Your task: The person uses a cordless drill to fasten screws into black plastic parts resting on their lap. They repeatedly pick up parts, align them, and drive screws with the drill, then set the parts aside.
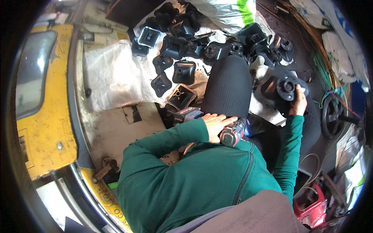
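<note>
My left hand (216, 126) is wrapped around the handle of a cordless drill (231, 134), held across my lap. The drill's red and black body shows to the right of my fingers, and its dark battery (187, 115) sticks out to the left. Further right, my right hand (298, 102) grips the edge of a black plastic part (288, 87) with a round opening in its raised middle. My thumb and fingers lie at that part's right side, some of them hidden. The drill's tip cannot be made out.
Several black square plastic parts (184, 72) lie on white sheeting (116, 73) ahead of my knees. A yellow machine panel (48, 136) stands at the left. To the right are a black handwheel (332, 116) and a red plastic stool (312, 207). White sacks (223, 14) sit at the far side.
</note>
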A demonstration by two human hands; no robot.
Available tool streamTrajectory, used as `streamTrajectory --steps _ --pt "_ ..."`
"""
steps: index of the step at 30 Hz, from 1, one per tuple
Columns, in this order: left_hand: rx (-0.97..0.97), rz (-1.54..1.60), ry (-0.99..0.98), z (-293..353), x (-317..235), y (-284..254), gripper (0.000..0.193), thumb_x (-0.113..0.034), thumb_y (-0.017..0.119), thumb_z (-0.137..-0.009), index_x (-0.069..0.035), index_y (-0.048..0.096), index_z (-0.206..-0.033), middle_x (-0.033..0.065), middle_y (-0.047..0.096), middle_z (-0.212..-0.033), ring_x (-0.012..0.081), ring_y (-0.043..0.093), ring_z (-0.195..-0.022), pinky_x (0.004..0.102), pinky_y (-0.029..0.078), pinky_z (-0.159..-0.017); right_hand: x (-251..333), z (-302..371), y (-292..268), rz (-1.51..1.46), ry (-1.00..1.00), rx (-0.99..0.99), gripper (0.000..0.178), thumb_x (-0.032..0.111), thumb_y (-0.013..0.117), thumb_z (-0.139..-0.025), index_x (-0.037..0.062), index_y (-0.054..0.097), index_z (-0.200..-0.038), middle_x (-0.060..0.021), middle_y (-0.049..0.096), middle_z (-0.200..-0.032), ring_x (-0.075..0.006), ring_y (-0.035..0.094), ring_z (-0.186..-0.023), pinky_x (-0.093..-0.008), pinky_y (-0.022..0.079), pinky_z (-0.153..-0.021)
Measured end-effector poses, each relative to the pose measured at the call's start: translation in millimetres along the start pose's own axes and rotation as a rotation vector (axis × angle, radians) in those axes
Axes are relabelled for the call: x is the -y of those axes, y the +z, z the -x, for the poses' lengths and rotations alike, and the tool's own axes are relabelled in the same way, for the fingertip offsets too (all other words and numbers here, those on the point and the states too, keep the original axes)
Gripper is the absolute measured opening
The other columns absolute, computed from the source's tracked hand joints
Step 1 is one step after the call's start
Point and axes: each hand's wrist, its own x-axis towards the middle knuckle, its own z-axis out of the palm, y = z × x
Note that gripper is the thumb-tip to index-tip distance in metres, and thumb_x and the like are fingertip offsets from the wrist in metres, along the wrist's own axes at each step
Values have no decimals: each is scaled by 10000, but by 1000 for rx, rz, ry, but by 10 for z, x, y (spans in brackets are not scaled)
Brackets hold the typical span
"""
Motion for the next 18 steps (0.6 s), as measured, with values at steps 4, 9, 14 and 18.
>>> streamTrajectory --steps 4,9,14,18 --pt "-277 413 503 97 589 -569 544 -144 637 -766 -90 474 -1282 78 552 -1210 226 549 -1011 367 458 -877 555 -304 481 213 -74 104 241 330 690 -811 94 641 -807 61 568 -653 -13 402 -456 -187 254 -398" --pt "-908 612 -429 -565 2571 -414 352 -272 663 -756 -104 620 -1063 101 672 -829 185 642 -758 295 498 -720 286 -996 1227 228 -90 166 230 326 709 -799 129 610 -732 99 389 -493 -17 305 -382 -210 181 -364" --pt "-609 390 -663 -1459 3525 37 510 -377 656 -708 -102 595 -1134 133 662 -977 279 630 -910 356 486 -835 -386 -1662 1368 379 -41 125 276 361 642 -837 86 637 -817 -1 461 -553 -63 374 -459 -250 279 -432" --pt "-732 363 -699 -1713 3669 -83 586 -354 663 -707 -115 512 -1220 135 596 -1113 319 551 -1055 399 444 -900 -1047 -2238 1133 334 365 248 249 278 639 -828 67 627 -960 14 510 -616 -168 497 -555 -317 407 -525"
